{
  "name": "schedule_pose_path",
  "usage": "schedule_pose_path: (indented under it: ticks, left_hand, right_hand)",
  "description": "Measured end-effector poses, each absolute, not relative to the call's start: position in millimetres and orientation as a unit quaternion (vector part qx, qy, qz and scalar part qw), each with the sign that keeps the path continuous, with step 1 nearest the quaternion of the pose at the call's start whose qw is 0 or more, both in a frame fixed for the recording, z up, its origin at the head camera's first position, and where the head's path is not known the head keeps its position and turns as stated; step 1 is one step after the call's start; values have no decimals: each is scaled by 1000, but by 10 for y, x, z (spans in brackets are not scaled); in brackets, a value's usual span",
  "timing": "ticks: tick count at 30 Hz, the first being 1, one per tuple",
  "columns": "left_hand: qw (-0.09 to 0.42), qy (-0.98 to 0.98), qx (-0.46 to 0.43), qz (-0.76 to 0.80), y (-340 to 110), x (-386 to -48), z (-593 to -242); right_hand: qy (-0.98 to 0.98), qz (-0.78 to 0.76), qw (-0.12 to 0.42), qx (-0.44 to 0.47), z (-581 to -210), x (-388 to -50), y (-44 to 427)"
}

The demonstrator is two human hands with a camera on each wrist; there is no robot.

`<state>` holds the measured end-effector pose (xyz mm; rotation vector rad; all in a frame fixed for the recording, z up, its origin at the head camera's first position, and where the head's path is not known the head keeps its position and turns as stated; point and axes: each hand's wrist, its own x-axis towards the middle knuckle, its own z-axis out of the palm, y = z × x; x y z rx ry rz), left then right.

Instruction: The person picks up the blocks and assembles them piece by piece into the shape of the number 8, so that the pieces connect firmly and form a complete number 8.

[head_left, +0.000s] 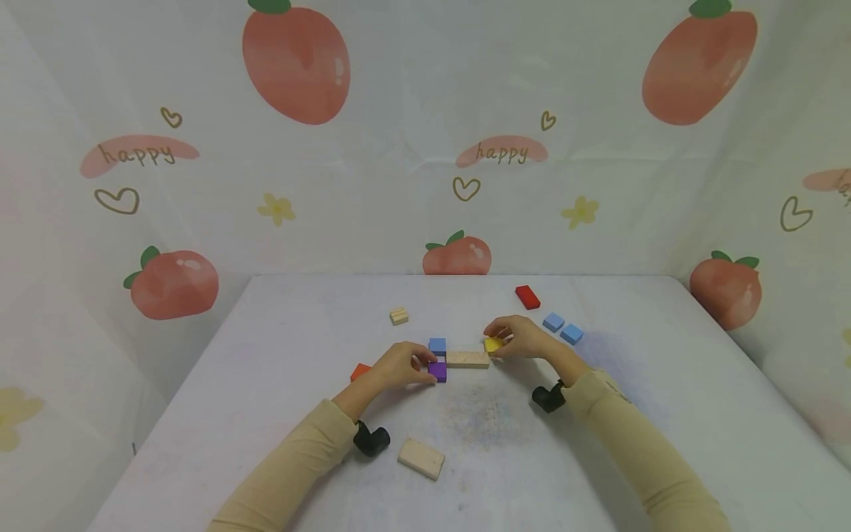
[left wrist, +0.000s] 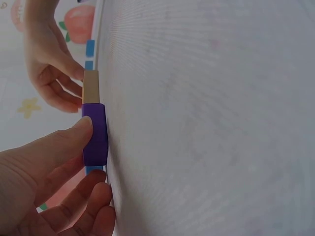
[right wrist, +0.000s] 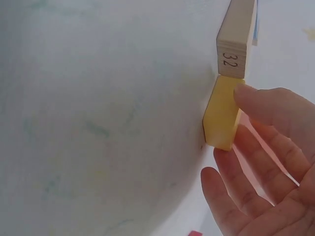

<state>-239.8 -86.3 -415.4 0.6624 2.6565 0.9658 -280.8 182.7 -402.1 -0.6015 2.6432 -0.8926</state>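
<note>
My left hand (head_left: 400, 366) is at a purple block (head_left: 437, 372), its thumb against one side and its curled fingers near the other. A blue block (head_left: 437, 346) lies just behind the purple one. From these two a long plain wooden block (head_left: 467, 360) runs to the right. At its far end my right hand (head_left: 521, 338) pinches a yellow block (right wrist: 224, 113) between thumb and fingers. The right wrist view shows the yellow block meeting the wooden block's end, which bears the number 32. The left wrist view has the purple block (left wrist: 95, 133) against the wooden block.
Two blue blocks (head_left: 553, 322) and a red block (head_left: 528, 297) lie behind the right hand. A small striped wooden piece (head_left: 399, 316) sits farther back. An orange-red block (head_left: 360, 372) is partly hidden by the left hand. Nearer the front lies a wooden block (head_left: 422, 458).
</note>
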Motion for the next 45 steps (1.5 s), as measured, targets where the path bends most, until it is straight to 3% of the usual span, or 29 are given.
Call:
schedule_pose_path:
  ticks: [16, 29, 45]
  left_hand:
    - [112, 899, 255, 339, -913, -2452, -4262]
    - [114, 911, 216, 333, -853, -2365, -4153]
    - [107, 910, 233, 327, -869, -2376, -4170]
  right_hand:
    - [921, -309, 119, -205, -3960, -2705, 1953]
    - [911, -322, 109, -233, -3945, -2604, 2191]
    - [891, -344, 150, -257, -3907, -2448, 2623]
